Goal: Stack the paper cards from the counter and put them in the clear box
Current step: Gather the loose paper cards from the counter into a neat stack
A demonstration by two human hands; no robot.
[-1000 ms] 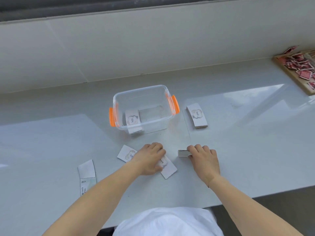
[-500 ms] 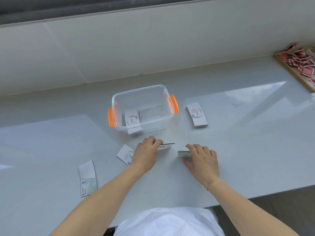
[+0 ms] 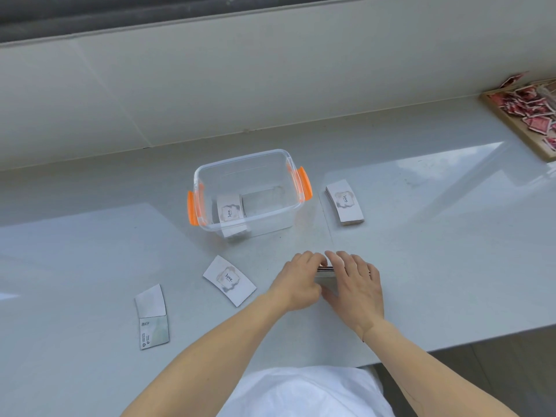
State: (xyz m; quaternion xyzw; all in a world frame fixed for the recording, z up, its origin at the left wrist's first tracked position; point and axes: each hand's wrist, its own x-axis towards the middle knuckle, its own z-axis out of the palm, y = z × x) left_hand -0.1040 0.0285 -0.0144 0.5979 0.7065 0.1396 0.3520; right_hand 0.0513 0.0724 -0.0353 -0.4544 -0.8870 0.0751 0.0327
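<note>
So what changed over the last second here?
The left hand lifted one card off the counter and carried it right onto the small stack under the right hand. Both hands now meet there. The clear box and other cards stayed put.

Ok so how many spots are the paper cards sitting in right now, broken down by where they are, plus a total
In the clear box: 1 stack
Between both hands: 1 stack
Right of the box: 1 stack
Loose on the counter: 2 spots, the love card and the far-left cards
Total: 5
</note>
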